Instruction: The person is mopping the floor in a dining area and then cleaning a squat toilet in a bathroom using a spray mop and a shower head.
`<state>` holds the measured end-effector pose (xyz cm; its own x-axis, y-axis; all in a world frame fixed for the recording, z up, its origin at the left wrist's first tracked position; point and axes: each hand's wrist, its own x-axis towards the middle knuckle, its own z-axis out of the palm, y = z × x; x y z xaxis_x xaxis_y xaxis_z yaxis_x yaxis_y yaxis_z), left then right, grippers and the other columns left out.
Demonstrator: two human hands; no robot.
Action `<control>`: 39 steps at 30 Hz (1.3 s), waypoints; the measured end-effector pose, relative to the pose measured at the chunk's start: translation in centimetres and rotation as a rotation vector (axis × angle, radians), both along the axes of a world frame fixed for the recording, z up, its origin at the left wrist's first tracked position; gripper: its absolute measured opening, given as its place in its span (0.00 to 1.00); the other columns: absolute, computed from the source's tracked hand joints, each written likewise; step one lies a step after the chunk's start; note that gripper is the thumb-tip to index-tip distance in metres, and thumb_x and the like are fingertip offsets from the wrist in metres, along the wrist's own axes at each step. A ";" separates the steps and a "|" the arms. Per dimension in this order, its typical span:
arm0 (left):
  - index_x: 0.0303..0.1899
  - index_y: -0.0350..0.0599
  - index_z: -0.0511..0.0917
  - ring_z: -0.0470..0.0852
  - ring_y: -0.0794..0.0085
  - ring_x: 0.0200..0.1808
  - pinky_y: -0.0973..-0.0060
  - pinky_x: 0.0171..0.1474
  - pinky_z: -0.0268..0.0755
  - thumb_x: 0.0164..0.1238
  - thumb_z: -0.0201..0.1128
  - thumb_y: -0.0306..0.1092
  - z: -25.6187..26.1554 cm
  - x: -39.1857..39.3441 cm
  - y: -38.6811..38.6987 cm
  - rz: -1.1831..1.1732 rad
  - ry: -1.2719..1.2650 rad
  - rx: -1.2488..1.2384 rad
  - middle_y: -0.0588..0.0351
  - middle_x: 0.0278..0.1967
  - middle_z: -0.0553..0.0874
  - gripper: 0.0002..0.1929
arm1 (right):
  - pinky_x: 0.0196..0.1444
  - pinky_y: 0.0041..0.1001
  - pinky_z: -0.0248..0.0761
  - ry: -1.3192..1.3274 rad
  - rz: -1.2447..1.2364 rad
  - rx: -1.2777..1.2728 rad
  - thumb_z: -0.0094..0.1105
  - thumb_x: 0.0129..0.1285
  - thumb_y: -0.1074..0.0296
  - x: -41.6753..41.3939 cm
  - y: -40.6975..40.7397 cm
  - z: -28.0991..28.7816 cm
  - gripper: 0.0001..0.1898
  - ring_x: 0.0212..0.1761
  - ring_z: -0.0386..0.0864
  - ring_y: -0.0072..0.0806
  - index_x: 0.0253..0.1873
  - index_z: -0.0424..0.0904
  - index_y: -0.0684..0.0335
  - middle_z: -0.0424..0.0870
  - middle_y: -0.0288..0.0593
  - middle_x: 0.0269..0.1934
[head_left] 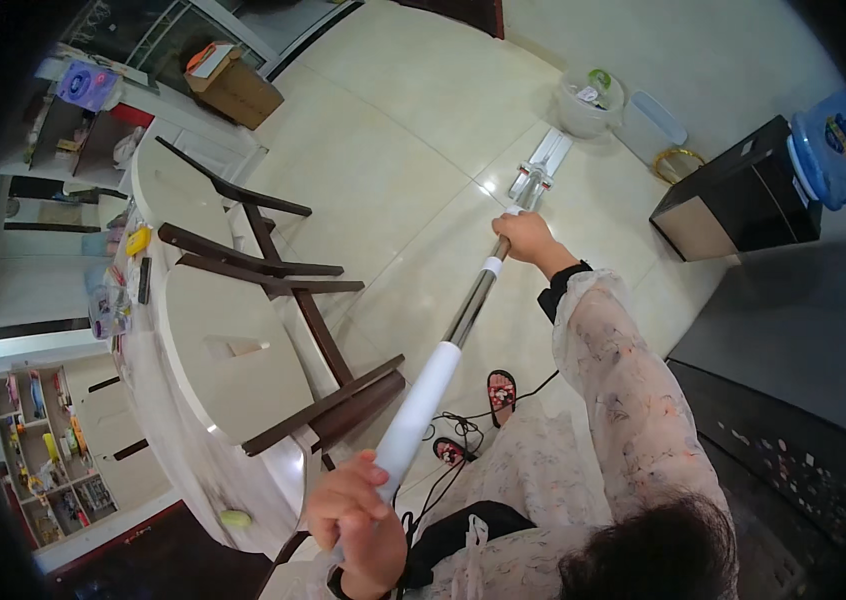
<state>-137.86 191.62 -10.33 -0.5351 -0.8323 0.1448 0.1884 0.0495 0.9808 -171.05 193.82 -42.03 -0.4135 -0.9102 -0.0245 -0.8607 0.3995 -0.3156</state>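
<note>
A flat mop with a white and metal telescopic handle (417, 405) runs diagonally across the view. My left hand (359, 510) is closed around the white grip near its upper end, at the bottom of the picture. Farther down the pole, my right hand (532, 238) grips the handle close to the mop head. The flat mop head (549, 156) lies on the glossy tiled floor (408, 172), just short of a translucent waste bin (573, 112) with a bag and some litter inside. The underside of the mop head is hidden.
Chairs with dark wooden frames (333, 345) stand along a marble-look table (190, 465) at left. A cardboard box (243, 94) is at upper left. At right are a black water dispenser (757, 187) with a blue bottle (843, 154) and a dark refrigerator (790, 337). A black cable (460, 431) lies near my slippered feet.
</note>
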 end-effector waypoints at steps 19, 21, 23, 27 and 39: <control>0.15 0.54 0.72 0.77 0.80 0.21 0.73 0.38 0.66 0.54 0.69 0.36 14.6 13.1 -4.6 -0.556 0.373 -0.215 0.68 0.14 0.75 0.15 | 0.30 0.32 0.66 -0.019 -0.016 -0.929 0.60 0.37 0.77 14.3 0.1 11.4 0.11 0.26 0.73 0.37 0.30 0.72 0.58 0.72 0.38 0.24; 0.13 0.53 0.71 0.77 0.80 0.19 0.73 0.39 0.67 0.55 0.68 0.34 16.4 14.0 -5.1 -0.779 0.380 -0.302 0.67 0.12 0.75 0.16 | 0.30 0.31 0.66 -0.038 -0.009 -0.952 0.60 0.37 0.77 16.1 0.2 12.7 0.11 0.26 0.73 0.37 0.30 0.72 0.58 0.72 0.39 0.23; 0.13 0.52 0.71 0.77 0.80 0.18 0.74 0.38 0.67 0.55 0.68 0.33 17.7 15.0 -5.0 -0.803 0.366 -0.313 0.67 0.12 0.75 0.16 | 0.29 0.31 0.65 -0.060 0.017 -0.952 0.61 0.38 0.76 17.6 0.3 13.5 0.11 0.25 0.71 0.35 0.30 0.72 0.57 0.71 0.38 0.23; 0.13 0.50 0.71 0.78 0.80 0.17 0.77 0.34 0.67 0.55 0.67 0.33 19.9 17.2 -4.6 -0.896 0.297 -0.333 0.66 0.12 0.75 0.16 | 0.29 0.31 0.65 -0.055 0.068 -1.007 0.62 0.38 0.76 20.1 0.4 14.4 0.11 0.24 0.71 0.33 0.30 0.73 0.56 0.70 0.36 0.21; 0.16 0.49 0.74 0.79 0.79 0.19 0.79 0.34 0.66 0.54 0.67 0.33 21.2 25.5 -2.3 -0.904 0.343 -0.437 0.65 0.15 0.78 0.12 | 0.30 0.30 0.63 -0.113 0.126 -1.055 0.65 0.41 0.74 28.8 0.7 16.3 0.09 0.24 0.71 0.32 0.29 0.73 0.56 0.69 0.35 0.21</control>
<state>-112.34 189.31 10.86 -0.8032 0.0157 0.5955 0.5944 0.0883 0.7993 -142.24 194.56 -25.75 -0.3598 -0.5295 0.7683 -0.8209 -0.2118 -0.5304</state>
